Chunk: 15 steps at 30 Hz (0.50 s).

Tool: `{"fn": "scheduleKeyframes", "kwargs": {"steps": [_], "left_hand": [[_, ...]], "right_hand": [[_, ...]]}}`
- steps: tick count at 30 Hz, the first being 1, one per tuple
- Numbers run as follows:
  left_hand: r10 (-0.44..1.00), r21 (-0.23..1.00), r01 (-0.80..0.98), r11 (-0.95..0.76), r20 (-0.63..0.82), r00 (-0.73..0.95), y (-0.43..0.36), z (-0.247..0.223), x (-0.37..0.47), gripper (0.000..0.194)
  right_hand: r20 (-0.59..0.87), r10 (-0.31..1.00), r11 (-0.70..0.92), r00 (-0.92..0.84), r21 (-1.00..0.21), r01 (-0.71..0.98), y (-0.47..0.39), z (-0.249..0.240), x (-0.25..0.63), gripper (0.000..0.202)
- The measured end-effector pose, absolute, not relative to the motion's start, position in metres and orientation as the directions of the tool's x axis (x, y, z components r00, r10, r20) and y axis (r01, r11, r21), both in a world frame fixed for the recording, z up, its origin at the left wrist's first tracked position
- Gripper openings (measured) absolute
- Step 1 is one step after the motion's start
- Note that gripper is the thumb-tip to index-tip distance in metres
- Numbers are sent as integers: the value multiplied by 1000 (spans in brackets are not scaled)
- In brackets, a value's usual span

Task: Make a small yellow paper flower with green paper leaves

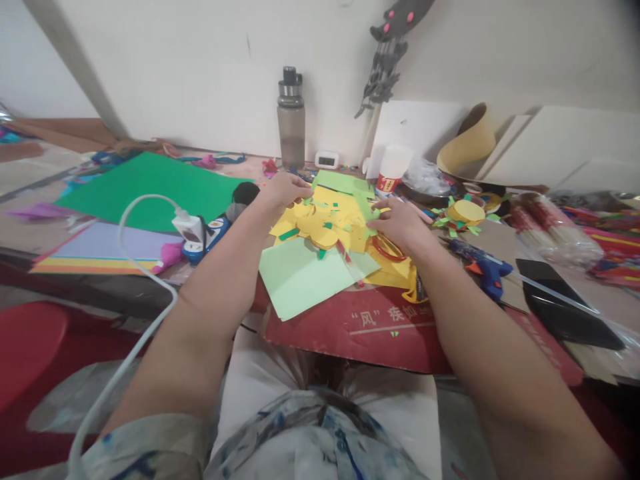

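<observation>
My left hand (289, 191) has its fingers closed at the left edge of a light green sheet of paper (345, 183). My right hand (399, 221) pinches the paper's lower right part, where a narrow piece hangs down. Below them lies yellow paper (345, 208) strewn with small green and yellow scraps. A yellow paper disc (324, 238) with green tabs rests there. In front is a paler green sheet (306, 277). Red-handled scissors (388, 248) lie under my right hand, beside a pen (351, 264) and a roll of yellow tape (413, 288).
A red board (345, 333) overhangs the table edge above my lap. At right are a blue glue gun (493, 273), a black phone-like slab (565, 300) and a yellow paper turtle (465, 213). A bottle (291, 127) stands behind. A white cable (135, 347) crosses at left.
</observation>
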<state>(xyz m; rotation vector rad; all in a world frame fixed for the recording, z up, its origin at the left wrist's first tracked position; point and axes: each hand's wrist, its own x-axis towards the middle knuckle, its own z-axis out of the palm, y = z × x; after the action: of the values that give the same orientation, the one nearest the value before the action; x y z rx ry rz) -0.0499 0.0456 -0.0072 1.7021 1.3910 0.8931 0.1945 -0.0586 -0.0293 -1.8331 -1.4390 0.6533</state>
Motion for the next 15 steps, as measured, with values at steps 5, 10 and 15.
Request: {"fn": "scheduleKeyframes", "kwargs": {"steps": [5,10,15], "left_hand": [[986,791,603,-102,0,167,39,2,-58,10],[990,643,759,-103,-10,142,37,7,-61,7],[990,483,869,-106,-27,135,34,10,-62,14]], "right_hand": [[65,953,-105,297,-846,523,-62,-28,192,65],[20,972,-75,233,-917,392,-60,-27,192,76],[46,964,-73,261,-900,431,-59,-28,194,66]]}}
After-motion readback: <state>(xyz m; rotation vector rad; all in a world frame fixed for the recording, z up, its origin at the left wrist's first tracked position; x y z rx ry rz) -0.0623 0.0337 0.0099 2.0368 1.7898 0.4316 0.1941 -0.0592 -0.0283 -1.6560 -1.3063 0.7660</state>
